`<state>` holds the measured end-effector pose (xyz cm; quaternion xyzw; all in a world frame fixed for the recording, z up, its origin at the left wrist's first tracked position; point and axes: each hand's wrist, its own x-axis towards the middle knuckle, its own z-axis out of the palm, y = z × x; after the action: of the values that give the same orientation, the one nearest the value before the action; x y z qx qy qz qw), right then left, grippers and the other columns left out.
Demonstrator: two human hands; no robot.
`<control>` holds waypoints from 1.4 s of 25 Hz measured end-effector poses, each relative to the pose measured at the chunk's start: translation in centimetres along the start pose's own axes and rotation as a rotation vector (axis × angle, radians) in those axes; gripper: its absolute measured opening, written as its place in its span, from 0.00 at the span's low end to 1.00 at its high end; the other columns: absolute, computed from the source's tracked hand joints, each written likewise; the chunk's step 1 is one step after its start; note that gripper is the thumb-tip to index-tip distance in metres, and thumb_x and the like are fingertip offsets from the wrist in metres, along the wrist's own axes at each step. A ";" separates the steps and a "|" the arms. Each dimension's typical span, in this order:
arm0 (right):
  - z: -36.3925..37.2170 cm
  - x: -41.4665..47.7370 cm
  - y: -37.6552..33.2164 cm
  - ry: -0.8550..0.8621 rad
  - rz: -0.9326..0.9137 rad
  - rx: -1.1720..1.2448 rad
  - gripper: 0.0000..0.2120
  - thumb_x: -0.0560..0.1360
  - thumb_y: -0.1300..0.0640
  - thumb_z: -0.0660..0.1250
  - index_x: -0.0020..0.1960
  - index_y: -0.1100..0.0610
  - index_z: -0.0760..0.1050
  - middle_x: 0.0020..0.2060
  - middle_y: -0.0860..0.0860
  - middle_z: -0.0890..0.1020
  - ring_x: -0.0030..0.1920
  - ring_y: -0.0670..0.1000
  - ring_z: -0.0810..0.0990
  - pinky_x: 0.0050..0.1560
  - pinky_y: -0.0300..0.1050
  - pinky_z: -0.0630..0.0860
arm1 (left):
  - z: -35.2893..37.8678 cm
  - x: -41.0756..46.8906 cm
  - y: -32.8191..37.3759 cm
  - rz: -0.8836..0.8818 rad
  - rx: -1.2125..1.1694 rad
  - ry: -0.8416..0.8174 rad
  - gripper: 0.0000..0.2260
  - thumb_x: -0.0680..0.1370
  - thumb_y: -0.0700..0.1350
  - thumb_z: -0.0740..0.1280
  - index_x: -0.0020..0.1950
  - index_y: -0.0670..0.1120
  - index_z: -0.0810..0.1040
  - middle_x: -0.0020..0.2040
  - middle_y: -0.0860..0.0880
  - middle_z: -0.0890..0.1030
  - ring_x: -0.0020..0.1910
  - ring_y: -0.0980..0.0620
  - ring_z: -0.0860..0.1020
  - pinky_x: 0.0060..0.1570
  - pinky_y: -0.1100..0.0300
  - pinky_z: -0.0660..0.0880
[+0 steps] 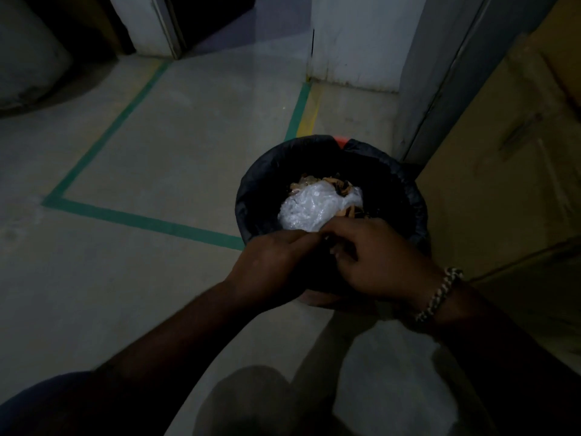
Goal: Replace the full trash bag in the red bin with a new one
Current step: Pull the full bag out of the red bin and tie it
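The red bin (341, 140) stands on the floor to the right of centre, and only a sliver of its rim shows at the far side. A black trash bag (261, 184) lines it and folds over the rim. Inside lie a crumpled white plastic bag (308, 209) and brownish scraps (333, 182). My left hand (273, 262) and my right hand (380, 262) meet at the near rim, fingers pinched on the black bag's edge. A beaded bracelet sits on my right wrist.
Green tape lines (141, 220) mark the grey concrete floor. A white pillar (355, 39) and a grey door frame (440, 89) stand behind the bin. Cardboard boxes (509, 152) crowd the right side. A large pale rounded object (28, 58) sits far left.
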<state>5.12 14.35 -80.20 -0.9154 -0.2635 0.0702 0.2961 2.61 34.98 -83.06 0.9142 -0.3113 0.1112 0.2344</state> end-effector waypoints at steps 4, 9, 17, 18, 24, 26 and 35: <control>-0.5 -0.8 -2.0 -0.060 -0.011 -0.055 0.28 0.69 0.43 0.67 0.68 0.40 0.65 0.53 0.45 0.82 0.51 0.49 0.82 0.47 0.50 0.80 | -0.2 0.3 1.0 -0.192 -0.074 0.031 0.14 0.74 0.50 0.68 0.58 0.55 0.71 0.36 0.53 0.80 0.34 0.51 0.80 0.30 0.60 0.69; -0.1 -0.6 -0.4 0.041 -0.033 -0.223 0.17 0.68 0.48 0.61 0.55 0.47 0.80 0.45 0.48 0.84 0.48 0.53 0.83 0.45 0.50 0.80 | -1.3 0.5 0.0 -0.032 0.007 -0.150 0.12 0.72 0.52 0.70 0.53 0.52 0.75 0.43 0.52 0.81 0.42 0.50 0.79 0.36 0.58 0.72; 0.7 -0.4 -0.9 0.100 -0.053 -0.317 0.09 0.74 0.50 0.61 0.46 0.51 0.79 0.42 0.49 0.82 0.44 0.56 0.81 0.42 0.52 0.79 | -3.8 -0.3 -2.6 -0.621 0.373 0.154 0.10 0.72 0.46 0.66 0.52 0.51 0.73 0.42 0.46 0.75 0.38 0.38 0.78 0.32 0.54 0.70; 0.6 -0.5 -1.1 0.111 -0.058 -0.303 0.08 0.74 0.51 0.61 0.46 0.51 0.78 0.41 0.49 0.81 0.43 0.56 0.81 0.41 0.51 0.78 | -3.7 -0.3 -2.7 -0.663 0.343 0.175 0.11 0.72 0.45 0.65 0.54 0.52 0.72 0.40 0.46 0.78 0.38 0.37 0.79 0.32 0.54 0.71; 1.3 -0.2 -2.6 0.247 -0.036 -0.110 0.18 0.73 0.59 0.63 0.63 0.50 0.72 0.45 0.52 0.82 0.45 0.57 0.82 0.41 0.53 0.80 | -2.4 0.4 -1.2 -0.196 -0.034 0.225 0.14 0.72 0.47 0.68 0.56 0.45 0.82 0.54 0.46 0.82 0.53 0.47 0.79 0.51 0.60 0.75; 1.6 0.1 -2.7 0.262 -0.005 -0.016 0.27 0.75 0.62 0.64 0.72 0.49 0.67 0.43 0.52 0.83 0.42 0.55 0.83 0.39 0.49 0.80 | -1.1 0.4 -0.7 -0.015 -0.022 0.138 0.10 0.74 0.43 0.68 0.53 0.41 0.83 0.56 0.43 0.80 0.54 0.46 0.77 0.53 0.60 0.73; 1.9 0.8 -0.7 0.379 -0.097 -0.054 0.15 0.73 0.64 0.63 0.55 0.57 0.83 0.44 0.54 0.85 0.46 0.54 0.83 0.47 0.51 0.81 | -1.0 0.7 -0.3 -0.420 -0.387 0.380 0.17 0.69 0.29 0.64 0.50 0.48 0.70 0.44 0.56 0.81 0.44 0.58 0.81 0.46 0.50 0.78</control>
<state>4.91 16.24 -81.34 -0.9061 -0.2487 -0.1250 0.3187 3.28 35.37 -82.10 0.8598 -0.0825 0.1680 0.4751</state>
